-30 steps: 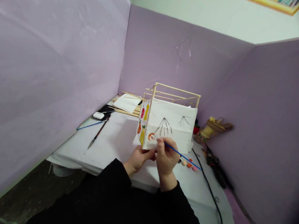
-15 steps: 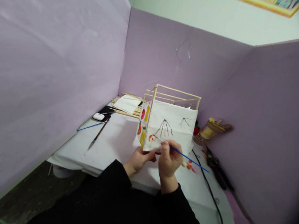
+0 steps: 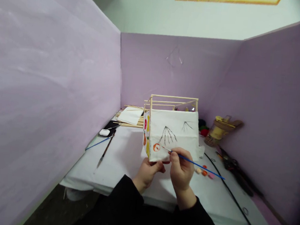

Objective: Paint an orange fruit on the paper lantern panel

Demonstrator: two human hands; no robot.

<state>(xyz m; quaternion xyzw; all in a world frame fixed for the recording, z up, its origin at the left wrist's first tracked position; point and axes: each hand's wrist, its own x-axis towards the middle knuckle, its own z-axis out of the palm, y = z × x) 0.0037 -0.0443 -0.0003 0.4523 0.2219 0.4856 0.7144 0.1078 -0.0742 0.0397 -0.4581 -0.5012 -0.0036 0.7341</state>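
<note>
A box-shaped frame of thin wooden sticks [image 3: 174, 97] carries white paper or cloth [image 3: 184, 140] on its sides. On the front panel are black branching lines and an orange ring [image 3: 156, 147]; coloured fruit and vegetable shapes [image 3: 147, 133] cover the left side. My left hand [image 3: 148, 172] grips the frame's bottom edge, its fingertips partly hidden beneath. In my right hand [image 3: 182, 168] is a thin blue paintbrush [image 3: 200, 165], pinched near its bristles. The brush tip is just right of the orange ring; whether it touches the panel I cannot tell.
Small orange, pink and cream paint pots [image 3: 204, 172] sit right of my right hand, near a black cable [image 3: 233, 196] and pliers [image 3: 236, 170]. At left lie another brush [image 3: 106, 149], a white case [image 3: 104, 132] and bundled sticks [image 3: 129, 125]. Purple panels enclose the table.
The camera view has tilted and shifted, so everything sits elsewhere in the picture. The brush tip has moved away from the orange ring to its right, and the ring looks more filled.
</note>
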